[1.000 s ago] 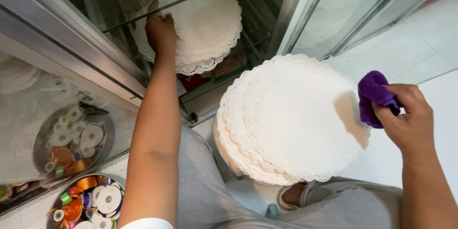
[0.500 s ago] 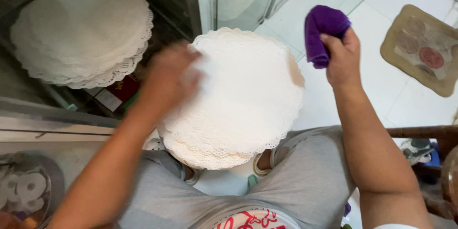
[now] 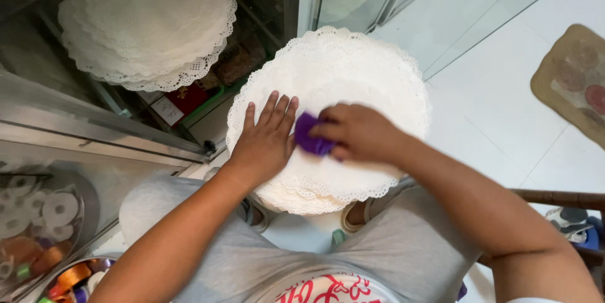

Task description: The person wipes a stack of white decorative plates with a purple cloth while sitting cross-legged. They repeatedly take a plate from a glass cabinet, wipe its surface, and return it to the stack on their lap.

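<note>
Above the lap, a stack of white lace doilies lies flat. Left hand rests on its left part, fingers extended and slightly apart. Right hand presses a purple cloth on the stack, fingers clamped around it. Second doily stack sits on a glass shelf, upper left.

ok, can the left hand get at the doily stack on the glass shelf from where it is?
Probably yes. The left hand lies flat on the lap stack of doilies, holding nothing, and the shelf stack sits uncovered up-left, with no door visibly between them.
</note>
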